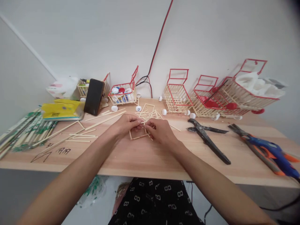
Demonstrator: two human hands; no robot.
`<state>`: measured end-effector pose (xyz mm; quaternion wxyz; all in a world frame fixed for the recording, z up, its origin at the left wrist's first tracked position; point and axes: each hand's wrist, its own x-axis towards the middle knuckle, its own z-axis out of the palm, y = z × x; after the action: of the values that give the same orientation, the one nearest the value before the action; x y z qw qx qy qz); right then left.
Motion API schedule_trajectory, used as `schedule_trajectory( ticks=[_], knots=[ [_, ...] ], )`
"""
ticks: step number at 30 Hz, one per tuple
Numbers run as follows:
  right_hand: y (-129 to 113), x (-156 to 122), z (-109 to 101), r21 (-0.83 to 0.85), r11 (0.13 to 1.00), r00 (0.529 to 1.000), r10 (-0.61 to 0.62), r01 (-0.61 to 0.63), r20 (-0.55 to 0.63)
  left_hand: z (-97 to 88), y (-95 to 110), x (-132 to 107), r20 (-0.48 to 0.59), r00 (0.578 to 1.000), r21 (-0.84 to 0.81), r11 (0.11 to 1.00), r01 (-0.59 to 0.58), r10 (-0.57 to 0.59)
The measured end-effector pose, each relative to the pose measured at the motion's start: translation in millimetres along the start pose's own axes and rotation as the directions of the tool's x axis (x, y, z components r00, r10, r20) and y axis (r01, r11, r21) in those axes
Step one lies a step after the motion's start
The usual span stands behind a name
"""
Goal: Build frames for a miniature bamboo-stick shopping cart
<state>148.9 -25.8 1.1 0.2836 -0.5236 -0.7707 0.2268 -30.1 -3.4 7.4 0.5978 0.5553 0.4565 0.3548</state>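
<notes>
My left hand (125,124) and my right hand (159,131) meet at the middle of the wooden table (150,156). Both pinch a small square frame of thin wooden sticks (137,135) that lies flat on the table. The left fingers curl over its upper left corner. The right fingers close on its upper right side. Behind the hands lies a loose heap of short sticks and another stick frame (148,111).
Black pliers (207,139) and a blue and orange glue gun (272,153) lie at the right. Several red-and-wood stick carts (203,93) stand along the wall. A black phone (93,97), a yellow pack (62,110) and chopstick packets (25,129) sit at the left.
</notes>
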Motion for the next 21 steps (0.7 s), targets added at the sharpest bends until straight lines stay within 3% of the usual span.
schedule_trajectory(
  ticks=[7, 14, 21],
  knots=[
    [-1.3, -1.6, 2.1, -0.039, 0.999, 1.0, -0.009, 0.009, 0.005, 2.5, -3.6, -1.2, -0.006, 1.0, -0.037, 0.999, -0.001, 0.0],
    [-2.1, -1.3, 2.7, -0.057, 0.998, 1.0, -0.01, 0.012, 0.02, 8.3, -0.4, -1.1, -0.058, 0.998, 0.084, 0.996, -0.026, 0.031],
    [4.8, -1.3, 6.1, 0.065, 0.997, 0.998, -0.05, 0.048, 0.028, 10.0, 0.5, -2.5, -0.145, 0.988, 0.086, 0.996, -0.034, 0.046]
  ],
)
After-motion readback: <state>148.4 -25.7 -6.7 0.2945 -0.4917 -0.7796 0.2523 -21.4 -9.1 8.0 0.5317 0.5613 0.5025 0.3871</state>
